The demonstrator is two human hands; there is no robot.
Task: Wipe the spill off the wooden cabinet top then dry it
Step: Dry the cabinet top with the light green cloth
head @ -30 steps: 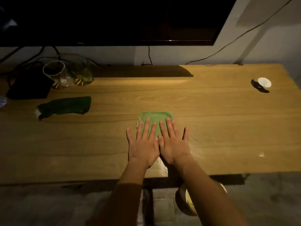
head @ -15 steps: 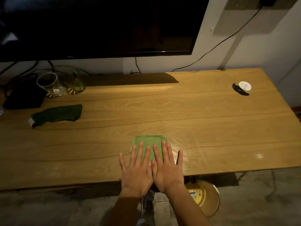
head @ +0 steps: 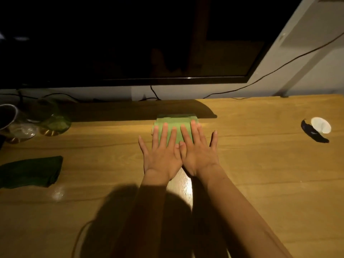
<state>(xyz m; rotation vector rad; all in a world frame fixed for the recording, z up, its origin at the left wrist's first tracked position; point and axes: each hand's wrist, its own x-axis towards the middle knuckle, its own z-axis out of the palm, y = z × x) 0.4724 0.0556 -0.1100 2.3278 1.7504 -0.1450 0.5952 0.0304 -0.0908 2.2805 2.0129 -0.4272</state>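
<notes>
A folded light green cloth (head: 175, 122) lies flat on the wooden cabinet top (head: 260, 164), far back near the television's shadow. My left hand (head: 161, 155) and my right hand (head: 198, 155) press on it side by side, fingers straight and spread, fingertips on the cloth and palms on the wood behind it. A wet sheen (head: 187, 185) shows on the wood between my wrists, and another glint (head: 57, 194) at the left.
A dark green cloth (head: 31, 171) lies at the left edge. Two glasses (head: 54, 121) stand at the back left. A white disc with a dark object (head: 321, 125) sits at the right. A large television (head: 130, 40) hangs above the cabinet's back edge, cables behind.
Both hands have pushed the light green cloth away from the front edge to the back of the cabinet top, and my view has moved closer over the surface.
</notes>
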